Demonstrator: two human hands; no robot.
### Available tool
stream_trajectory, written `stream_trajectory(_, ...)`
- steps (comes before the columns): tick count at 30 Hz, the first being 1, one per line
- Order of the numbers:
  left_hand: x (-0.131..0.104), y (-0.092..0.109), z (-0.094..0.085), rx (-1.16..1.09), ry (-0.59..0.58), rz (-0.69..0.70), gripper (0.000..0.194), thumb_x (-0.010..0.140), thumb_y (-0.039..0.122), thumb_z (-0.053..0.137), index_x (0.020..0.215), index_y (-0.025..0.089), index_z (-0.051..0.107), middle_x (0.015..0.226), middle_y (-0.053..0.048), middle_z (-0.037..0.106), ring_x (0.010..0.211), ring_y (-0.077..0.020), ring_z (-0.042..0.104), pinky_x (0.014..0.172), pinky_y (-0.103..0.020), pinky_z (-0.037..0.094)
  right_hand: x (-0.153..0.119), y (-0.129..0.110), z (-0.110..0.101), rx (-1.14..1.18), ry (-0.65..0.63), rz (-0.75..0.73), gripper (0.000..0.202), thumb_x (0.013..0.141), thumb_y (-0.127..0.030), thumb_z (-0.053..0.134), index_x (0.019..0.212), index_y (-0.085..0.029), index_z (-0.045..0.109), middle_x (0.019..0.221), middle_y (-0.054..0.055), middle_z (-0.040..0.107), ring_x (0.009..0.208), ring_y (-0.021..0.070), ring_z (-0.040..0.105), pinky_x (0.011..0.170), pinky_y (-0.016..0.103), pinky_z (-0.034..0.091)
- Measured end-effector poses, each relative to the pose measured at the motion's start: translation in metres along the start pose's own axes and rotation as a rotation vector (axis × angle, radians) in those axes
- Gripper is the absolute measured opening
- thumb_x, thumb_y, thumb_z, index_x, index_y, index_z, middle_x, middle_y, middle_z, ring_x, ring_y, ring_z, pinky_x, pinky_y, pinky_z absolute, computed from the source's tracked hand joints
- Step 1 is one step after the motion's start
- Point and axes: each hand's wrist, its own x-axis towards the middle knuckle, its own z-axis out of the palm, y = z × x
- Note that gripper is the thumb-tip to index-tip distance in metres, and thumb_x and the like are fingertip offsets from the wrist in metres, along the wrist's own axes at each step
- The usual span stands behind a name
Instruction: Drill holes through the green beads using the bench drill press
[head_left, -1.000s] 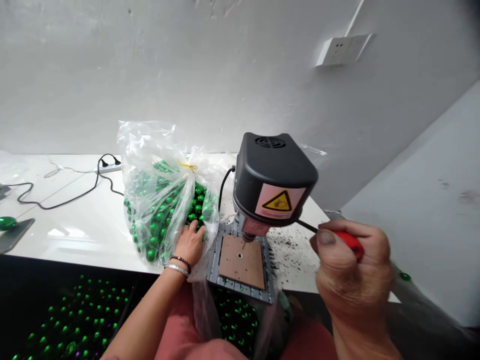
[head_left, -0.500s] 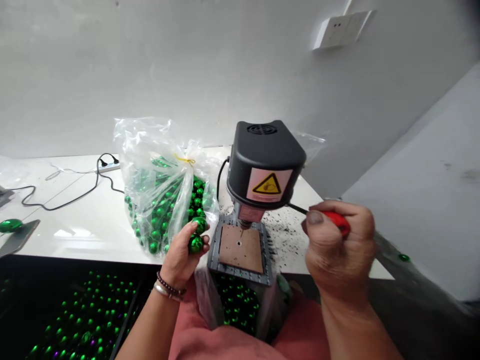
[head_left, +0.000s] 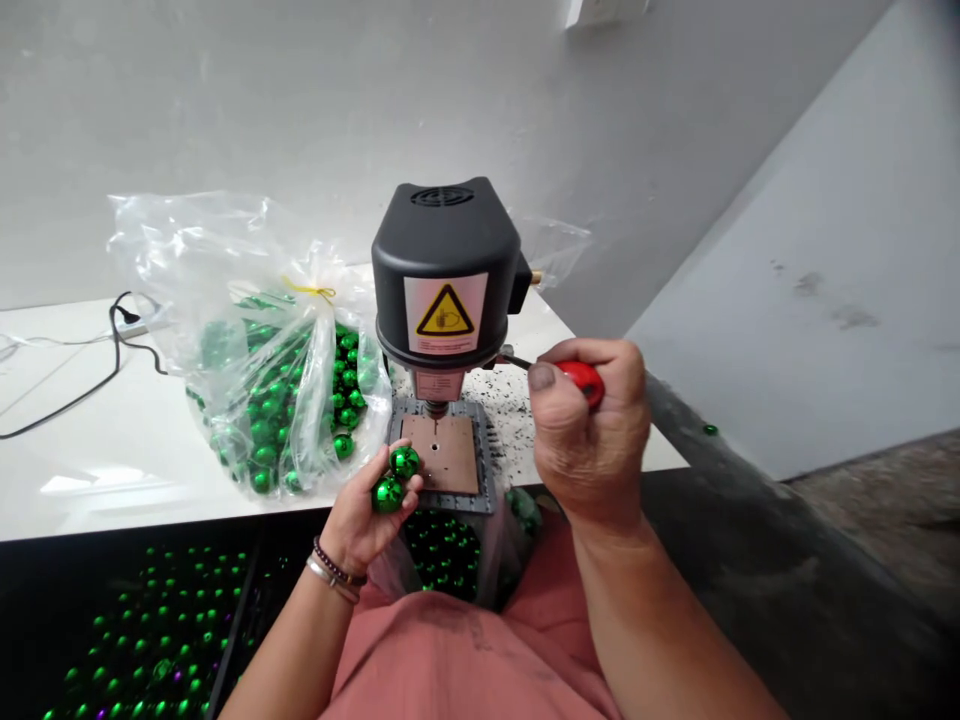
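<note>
In the left hand (head_left: 364, 520), fingers (head_left: 414, 484) cradle two green balls (head_left: 387, 494) (both shiny).

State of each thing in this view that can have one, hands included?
Left hand: closed around two shiny green balls
Right hand: gripping red lever knob
Drill press: upright; running or not, cannot tell
Drill bit: raised above the wooden board
Wooden board: flat on the press base, one hole near its middle
Plastic bag: neck tied with yellow tie, green balls inside
</note>
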Motion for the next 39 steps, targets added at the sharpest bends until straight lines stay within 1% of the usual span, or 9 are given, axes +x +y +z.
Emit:
stream_trajectory(5,-0.002,-0.005,-0.001,-0.027,0.061,-0.088,0.025,0.078,0.013,0.057,0.103,0.012,0.057,0.087,-0.009,0.064,0.077,-0.0190,0.067,0.048,-0.017,0.050,0.005,-0.003,0.000,-0.012,0.000,0.015,0.021,0.081,-0.043,0.044,0.079,-0.022,0.048,0.068,-0.003,0.050,0.057,0.0056,0.043,0.054,0.019,0.038)
stream_trajectory(11,-0.011,-0.010,-0.005,-0.110,0.008,-0.204,0.020,0.076,0.013,0.057,0.096,0.009,0.059,0.087,-0.010,0.065,0.084,-0.0215,0.067,0.045,-0.013,0.048,0.024,-0.011,0.003,-0.046,0.030,0.025,0.025,0.082,-0.043,0.043,0.077,-0.020,0.049,0.062,-0.005,0.044,0.054,0.0040,0.039,0.054,0.018,0.036)
stream_trajectory(16,-0.017,-0.015,-0.008,-0.101,-0.033,-0.244,0.022,0.079,0.016,0.056,0.099,0.009,0.059,0.080,-0.009,0.064,0.075,-0.0185,0.068,0.043,-0.013,0.046,0.056,-0.014,0.013,-0.067,-0.011,0.046,0.030,0.082,-0.041,0.043,0.073,-0.013,0.049,0.059,-0.007,0.039,0.056,0.0007,0.035,0.060,0.016,0.034)
stream_trajectory(19,-0.020,-0.017,-0.009,-0.082,-0.074,-0.242,0.030,0.081,0.019,0.055,0.111,0.013,0.055,0.081,-0.008,0.062,0.066,-0.0150,0.066,0.042,-0.014,0.046,0.075,-0.011,0.021,-0.133,-0.054,0.099,0.038,0.080,-0.045,0.037,0.067,-0.011,0.047,0.057,-0.008,0.031,0.061,-0.0004,0.039,0.067,0.018,0.034)
stream_trajectory(21,-0.022,-0.017,-0.010,-0.082,-0.080,-0.236,0.031,0.082,0.020,0.054,0.113,0.015,0.054,0.082,-0.007,0.062,0.062,-0.0129,0.064,0.042,-0.014,0.045,0.082,-0.009,0.025,-0.156,-0.072,0.131,0.039,0.077,-0.046,0.034,0.064,-0.011,0.044,0.058,-0.008,0.028,0.065,0.0000,0.044,0.070,0.019,0.033)
stream_trajectory(24,-0.023,-0.019,-0.011,-0.092,-0.061,-0.234,0.025,0.081,0.019,0.056,0.105,0.013,0.055,0.082,-0.007,0.061,0.060,-0.0120,0.063,0.043,-0.014,0.046,0.086,-0.006,0.029,-0.143,-0.063,0.143,0.038,0.076,-0.046,0.034,0.061,-0.012,0.040,0.059,-0.008,0.026,0.070,0.0009,0.048,0.071,0.019,0.033)
stream_trajectory(30,-0.023,-0.020,-0.013,-0.104,-0.039,-0.220,0.021,0.071,0.008,0.061,0.090,0.013,0.055,0.083,-0.007,0.063,0.085,-0.0216,0.068,0.052,-0.013,0.051,0.085,-0.002,0.032,-0.102,-0.028,0.120,0.037,0.078,-0.045,0.036,0.065,-0.011,0.041,0.059,-0.009,0.030,0.070,0.0006,0.047,0.070,0.018,0.034)
stream_trajectory(35,-0.023,-0.019,-0.009,-0.067,-0.026,-0.259,0.020,0.075,0.011,0.056,0.095,0.006,0.059,0.082,-0.012,0.064,0.080,-0.0183,0.068,0.049,-0.012,0.049,0.085,0.000,0.033,-0.088,-0.035,0.104,0.041,0.077,-0.047,0.031,0.067,-0.009,0.043,0.061,-0.009,0.031,0.071,-0.0015,0.047,0.071,0.015,0.034)
stream_trajectory(39,-0.019,-0.017,-0.005,0.045,0.026,-0.190,0.010,0.075,0.016,0.062,0.081,0.008,0.060,0.079,-0.011,0.065,0.076,-0.0179,0.067,0.048,-0.014,0.048,0.084,-0.001,0.032,-0.058,-0.042,0.113,0.039,0.077,-0.048,0.035,0.066,-0.011,0.041,0.061,-0.009,0.031,0.069,-0.0024,0.044,0.072,0.015,0.034)
